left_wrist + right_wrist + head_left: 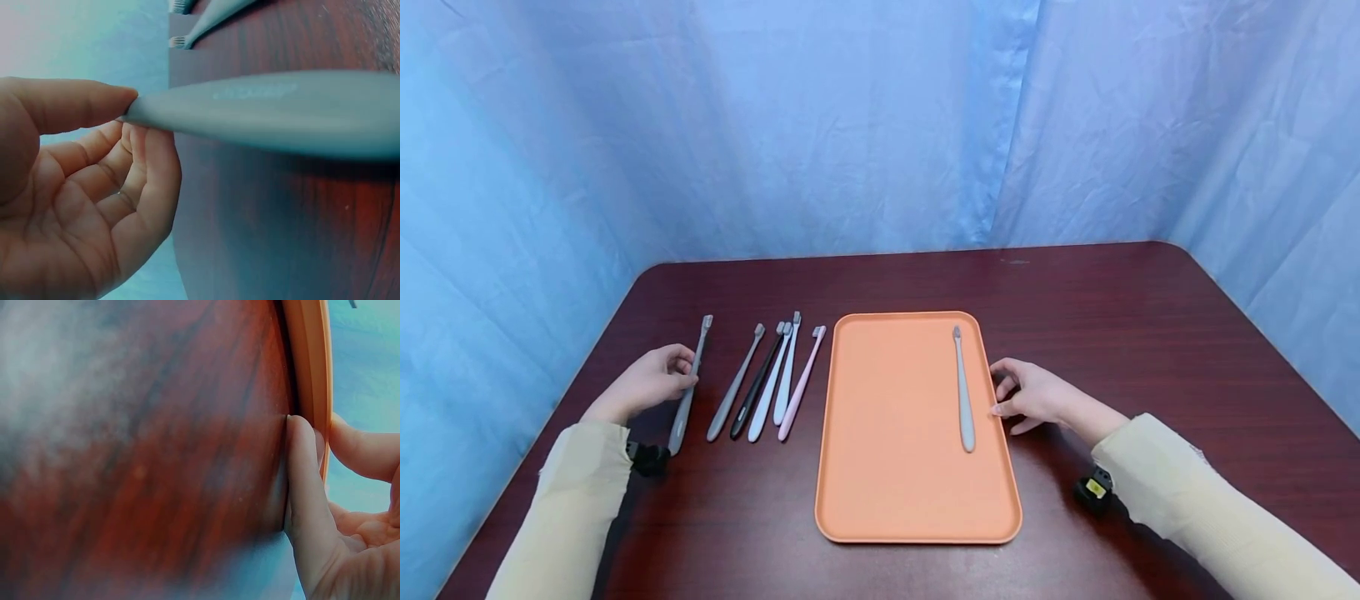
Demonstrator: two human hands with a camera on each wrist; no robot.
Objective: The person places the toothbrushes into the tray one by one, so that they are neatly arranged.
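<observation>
My left hand (683,377) pinches the handle of a dark grey toothbrush (688,392) that lies at the far left of the table. In the left wrist view the thumb sits above and the fingers (147,150) below this grey toothbrush (281,115). An orange tray (887,483) lies in the middle. A pale grey-blue toothbrush (962,392) lies lengthwise on its right side. My right hand (1009,398) rests on the table beside the tray's right rim (309,362), with relaxed fingers (303,487) touching the rim and holding nothing.
Between my left hand and the tray lie several more toothbrushes side by side: grey (735,383), black (756,387), white (769,390), pale blue (787,375) and pink (801,383). The dark wooden table (1150,333) is ringed by blue curtains (850,125).
</observation>
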